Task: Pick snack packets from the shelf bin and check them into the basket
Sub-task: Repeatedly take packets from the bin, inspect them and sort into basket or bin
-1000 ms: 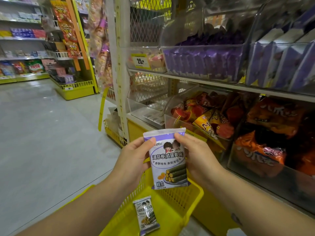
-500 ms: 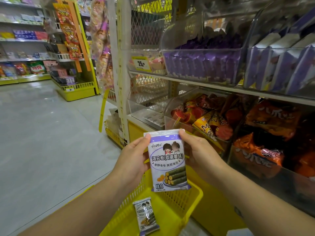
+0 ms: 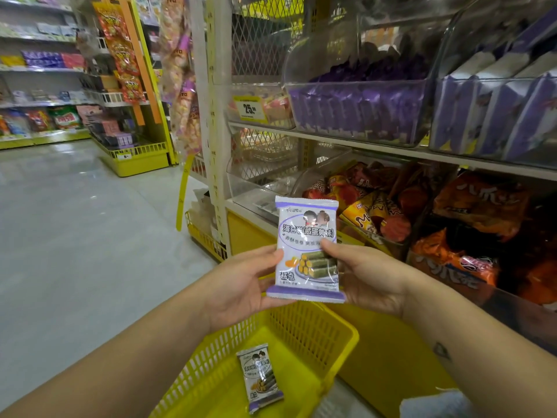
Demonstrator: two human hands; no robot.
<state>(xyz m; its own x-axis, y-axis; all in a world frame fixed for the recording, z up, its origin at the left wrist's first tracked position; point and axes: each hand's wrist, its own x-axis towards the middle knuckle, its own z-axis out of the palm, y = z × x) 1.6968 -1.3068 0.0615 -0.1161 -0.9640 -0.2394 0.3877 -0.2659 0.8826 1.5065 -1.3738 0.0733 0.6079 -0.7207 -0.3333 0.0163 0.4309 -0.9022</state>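
I hold a purple and white snack packet (image 3: 306,233) upright at the middle of the view, its printed front facing me. My left hand (image 3: 241,285) grips its lower left edge and my right hand (image 3: 367,282) grips its right side. Below the hands stands a yellow plastic basket (image 3: 304,330) with one matching snack packet (image 3: 260,377) lying flat on its bottom. Up on the shelf, a clear shelf bin (image 3: 358,107) holds several purple packets.
Clear bins of orange and red snack bags (image 3: 470,212) fill the lower shelf at right. A white shelf post (image 3: 215,116) rises left of the bins. More purple boxes (image 3: 500,110) sit at upper right. The aisle floor (image 3: 75,221) stretches left toward yellow racks (image 3: 135,158).
The packet has risen a little, and both hands have slid from its upper edges down to its lower half.
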